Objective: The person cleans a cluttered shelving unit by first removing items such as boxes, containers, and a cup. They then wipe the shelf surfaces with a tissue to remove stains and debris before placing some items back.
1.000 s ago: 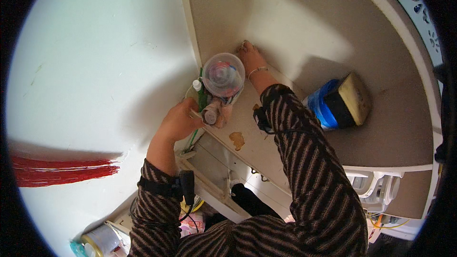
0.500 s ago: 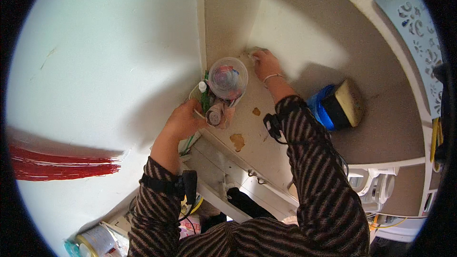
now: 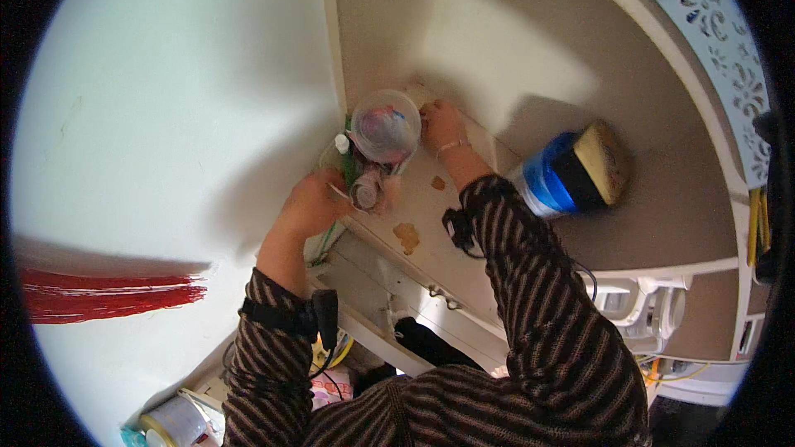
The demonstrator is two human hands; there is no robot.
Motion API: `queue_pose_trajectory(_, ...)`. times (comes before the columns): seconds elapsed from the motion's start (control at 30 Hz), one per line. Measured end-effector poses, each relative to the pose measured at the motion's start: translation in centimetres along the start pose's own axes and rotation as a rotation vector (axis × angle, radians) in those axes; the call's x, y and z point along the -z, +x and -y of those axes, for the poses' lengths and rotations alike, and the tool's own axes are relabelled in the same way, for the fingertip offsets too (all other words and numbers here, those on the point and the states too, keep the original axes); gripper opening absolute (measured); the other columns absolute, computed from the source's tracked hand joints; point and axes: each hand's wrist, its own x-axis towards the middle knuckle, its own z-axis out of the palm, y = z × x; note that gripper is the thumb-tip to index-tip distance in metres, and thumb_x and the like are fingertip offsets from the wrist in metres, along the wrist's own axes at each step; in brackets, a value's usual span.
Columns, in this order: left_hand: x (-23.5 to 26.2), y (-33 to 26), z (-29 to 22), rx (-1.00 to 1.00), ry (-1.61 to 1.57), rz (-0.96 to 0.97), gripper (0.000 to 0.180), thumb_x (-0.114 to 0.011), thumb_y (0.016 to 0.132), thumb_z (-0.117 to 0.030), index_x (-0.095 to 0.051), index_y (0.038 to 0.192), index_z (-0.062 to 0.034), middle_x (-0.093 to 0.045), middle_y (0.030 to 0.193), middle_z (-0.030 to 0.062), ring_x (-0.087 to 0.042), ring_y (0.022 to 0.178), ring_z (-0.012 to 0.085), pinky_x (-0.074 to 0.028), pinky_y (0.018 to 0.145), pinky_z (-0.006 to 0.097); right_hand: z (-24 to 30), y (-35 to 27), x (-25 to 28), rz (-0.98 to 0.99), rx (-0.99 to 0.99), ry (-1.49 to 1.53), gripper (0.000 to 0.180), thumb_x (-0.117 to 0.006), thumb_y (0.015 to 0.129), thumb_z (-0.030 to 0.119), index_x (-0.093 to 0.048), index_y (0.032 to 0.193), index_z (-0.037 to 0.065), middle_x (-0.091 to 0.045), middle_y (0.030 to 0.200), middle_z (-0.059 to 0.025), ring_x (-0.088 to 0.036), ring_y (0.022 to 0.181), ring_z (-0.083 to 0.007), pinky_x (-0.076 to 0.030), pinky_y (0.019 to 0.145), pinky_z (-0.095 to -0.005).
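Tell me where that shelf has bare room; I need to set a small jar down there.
The shelf lies bare between the right hand and the blue container, and beyond that container toward the right edge. The left corner is crowded: the clear round tub and small bottles sit there, the left hand on them.

Bright, hard shadows, fisheye-bent edges, slight blur

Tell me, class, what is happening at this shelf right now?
A person in a striped top reaches both hands up to a beige shelf. The left hand grips a cluster of small bottles at the shelf's front edge, beneath a clear round container. The right hand rests on the shelf just beside that container. A blue container with a sponge-like block sits further right.
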Motion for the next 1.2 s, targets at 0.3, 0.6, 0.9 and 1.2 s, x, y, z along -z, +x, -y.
queue_pose_trajectory(0.3,0.5,-0.2,-1.4,0.038,0.079,0.003,0.049,-0.082,0.069,-0.032,-0.065,0.106,-0.0046,-0.069,0.103,0.0215,-0.066,0.100,0.0378,-0.052,0.085,0.044,-7.0,-4.7,2.6,0.252,-0.195,-0.324,0.036,-0.063,0.088,0.024,-0.063,0.119,0.004,-0.060,0.122,-0.0194,-0.061,0.114,-0.0373,-0.053,0.093,-0.0439)
queue_pose_trajectory(0.6,0.3,0.2,-1.1,0.049,0.038,0.029,0.051,-0.082,0.068,-0.033,-0.066,0.107,-0.0047,-0.069,0.104,0.0207,-0.066,0.102,0.0377,-0.052,0.086,0.043,-7.5,-6.0,0.7,0.153,-0.461,-0.311,0.031,-0.063,0.089,0.019,-0.064,0.116,0.004,-0.063,0.122,-0.0141,-0.061,0.116,-0.0357,-0.051,0.097,-0.0456)
queue_pose_trajectory(0.9,0.1,0.3,-1.3,0.072,0.077,0.009,0.057,-0.085,0.067,-0.035,-0.065,0.111,-0.0045,-0.069,0.106,0.0215,-0.066,0.103,0.0365,-0.052,0.087,0.042,-4.7,-7.4,0.4,-0.071,-0.072,0.085,0.017,-0.066,0.084,0.018,-0.072,0.095,0.005,-0.066,0.100,-0.0228,-0.065,0.093,-0.0386,-0.053,0.083,-0.0456)
queue_pose_trajectory(1.2,0.2,0.6,-0.8,0.062,0.008,0.042,0.059,-0.084,0.068,-0.037,-0.063,0.113,-0.0034,-0.069,0.106,0.0210,-0.066,0.102,0.0357,-0.052,0.086,0.042,-1.1,-14.9,2.2,0.001,0.113,0.202,0.012,-0.067,0.083,0.014,-0.069,0.093,0.006,-0.063,0.093,-0.0195,-0.063,0.091,-0.0389,-0.051,0.080,-0.0460)
